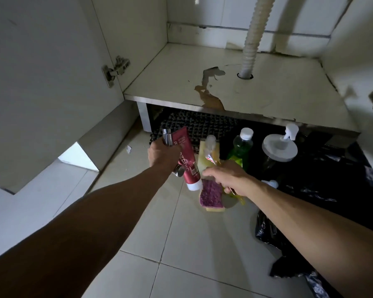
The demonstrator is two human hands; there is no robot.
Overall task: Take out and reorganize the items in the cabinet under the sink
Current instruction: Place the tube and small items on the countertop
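With the cabinet shelf (267, 91) bare, the left hand (163, 154) clamps a red tube (186, 155) and chrome fitting (168, 137) while the right hand (228, 177) pinches a toothbrush (213, 161) at three o'clock, likely next restocking the shelf at twelve.

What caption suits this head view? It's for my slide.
Left hand grips red tube; right hand reaches among floor items below emptied cabinet.

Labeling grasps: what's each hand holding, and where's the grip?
Left hand: red tube plus a chrome piece, grip around their middles. Right hand: yellow-handled toothbrush, grip mid-handle.
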